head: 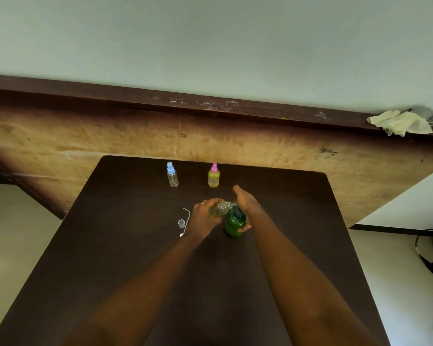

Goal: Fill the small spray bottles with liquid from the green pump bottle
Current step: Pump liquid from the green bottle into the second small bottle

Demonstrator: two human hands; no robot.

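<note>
Head view: green pump bottle under flat right hand, yellowish spray bottle gripped in left hand

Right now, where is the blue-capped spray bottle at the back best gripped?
Grip the blue-capped spray bottle round its clear body, below the cap, coming from the near side. It stands upright, the cap is too narrow to hold well, and the pink-capped bottle stands apart to its right.
</note>
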